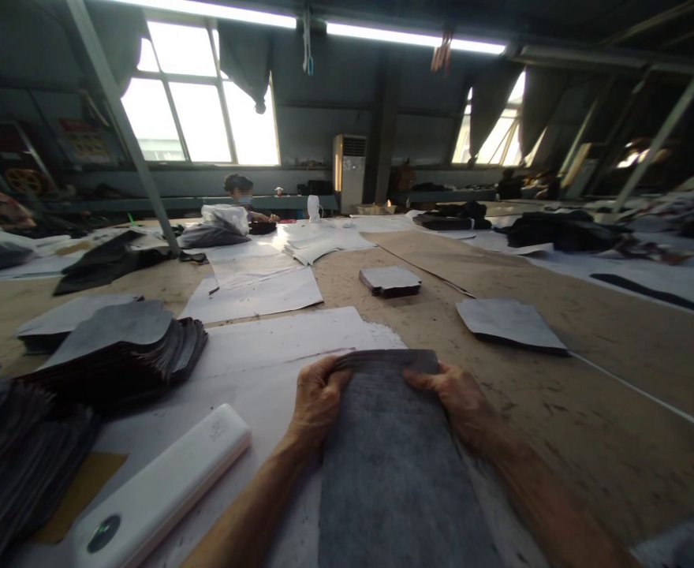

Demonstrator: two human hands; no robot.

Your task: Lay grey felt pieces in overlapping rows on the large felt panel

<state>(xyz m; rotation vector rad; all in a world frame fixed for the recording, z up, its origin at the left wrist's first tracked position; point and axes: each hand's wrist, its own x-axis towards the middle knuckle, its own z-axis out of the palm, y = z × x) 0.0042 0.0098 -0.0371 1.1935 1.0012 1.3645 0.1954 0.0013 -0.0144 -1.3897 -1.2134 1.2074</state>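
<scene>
A stack of dark grey fabric pieces (391, 457) lies on the table right in front of me, reaching from my arms to its far edge. My left hand (317, 402) is closed on the stack's far left corner, thumb over the top layers. My right hand (450, 394) grips the far right corner, fingers curled over the edge. White paper sheets (276, 347) lie under and beyond the stack.
A fanned pile of grey cut pieces (122, 347) sits at left, more at the far left edge. A white oblong device (163, 485) lies near my left arm. Two smaller grey stacks (389, 280) (509, 323) rest on the brown table. A person sits far back.
</scene>
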